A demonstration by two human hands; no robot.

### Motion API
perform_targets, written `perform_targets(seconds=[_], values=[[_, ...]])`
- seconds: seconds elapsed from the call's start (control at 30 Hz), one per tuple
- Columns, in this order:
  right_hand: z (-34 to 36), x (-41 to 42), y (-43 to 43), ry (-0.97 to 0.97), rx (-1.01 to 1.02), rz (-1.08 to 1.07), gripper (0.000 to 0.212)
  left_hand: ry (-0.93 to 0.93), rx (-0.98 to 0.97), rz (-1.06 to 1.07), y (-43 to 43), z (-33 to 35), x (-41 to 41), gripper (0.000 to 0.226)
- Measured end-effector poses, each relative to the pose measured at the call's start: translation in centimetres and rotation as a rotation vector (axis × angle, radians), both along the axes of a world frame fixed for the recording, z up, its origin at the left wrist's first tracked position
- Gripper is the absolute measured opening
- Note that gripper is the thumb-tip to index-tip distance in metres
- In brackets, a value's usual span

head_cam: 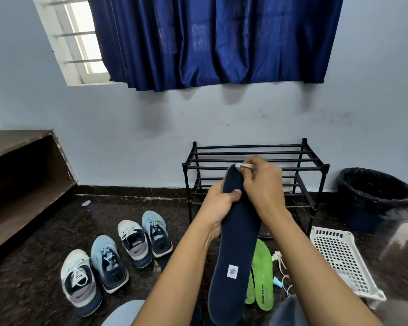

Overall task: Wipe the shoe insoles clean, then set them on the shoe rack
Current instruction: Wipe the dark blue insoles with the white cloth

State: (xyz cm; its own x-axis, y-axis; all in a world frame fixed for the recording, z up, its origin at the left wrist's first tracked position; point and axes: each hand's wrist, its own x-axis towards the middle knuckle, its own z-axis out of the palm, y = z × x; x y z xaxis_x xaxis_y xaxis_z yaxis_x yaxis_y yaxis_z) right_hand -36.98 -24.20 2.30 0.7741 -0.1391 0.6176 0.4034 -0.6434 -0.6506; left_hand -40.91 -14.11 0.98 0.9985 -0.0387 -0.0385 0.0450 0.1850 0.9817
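Insole (236, 243) points toe-up, left hand (218, 203) gripping it, right hand (264, 184) pinching cloth (245, 166) at toe.

A plain room in a home: a blue curtain (217, 41) hangs across a barred window (80, 38) in a pale painted wall. A black shoe rack (254, 152) stands against that wall on the dark stone floor (33, 290), with sneakers (108, 262) and a lined bin (372, 198) nearby.

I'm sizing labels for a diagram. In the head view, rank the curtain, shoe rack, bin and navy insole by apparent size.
1. curtain
2. shoe rack
3. navy insole and bin: alike; the insole is nearer the camera, so unranked.
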Motion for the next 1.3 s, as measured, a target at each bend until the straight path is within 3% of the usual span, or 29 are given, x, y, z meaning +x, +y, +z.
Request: perform_targets(seconds=[0.43, 0.6, 0.77, 0.93, 1.13, 1.3], values=[[0.0, -0.1, -0.3, -0.006, 0.023, -0.028, 0.010, -0.015, 0.043, -0.009, 0.0, -0.1, 0.1, 0.019], [-0.5, -0.7, 1.0, -0.013, -0.036, 0.076, 0.008, -0.044, 0.027, -0.060, 0.0, 0.2, 0.2, 0.035], [0.3, 0.0, 0.5, -0.039, 0.034, -0.022, 0.012, -0.052, 0.050, -0.078, -0.4, -0.3, 0.0, 0.041], [-0.1, -0.7, 1.2, -0.010, 0.009, 0.085, 0.011, -0.087, 0.052, -0.082, -0.1, -0.1, 0.2, 0.049], [0.6, 0.3, 0.5, 0.003, 0.051, -0.024, 0.016, -0.050, 0.063, -0.072, -0.7, -0.6, -0.1, 0.045], [-0.1, -0.8, 0.8, 0.020, 0.011, 0.058, 0.016, -0.083, 0.037, -0.075, -0.3, -0.5, 0.1, 0.046]])
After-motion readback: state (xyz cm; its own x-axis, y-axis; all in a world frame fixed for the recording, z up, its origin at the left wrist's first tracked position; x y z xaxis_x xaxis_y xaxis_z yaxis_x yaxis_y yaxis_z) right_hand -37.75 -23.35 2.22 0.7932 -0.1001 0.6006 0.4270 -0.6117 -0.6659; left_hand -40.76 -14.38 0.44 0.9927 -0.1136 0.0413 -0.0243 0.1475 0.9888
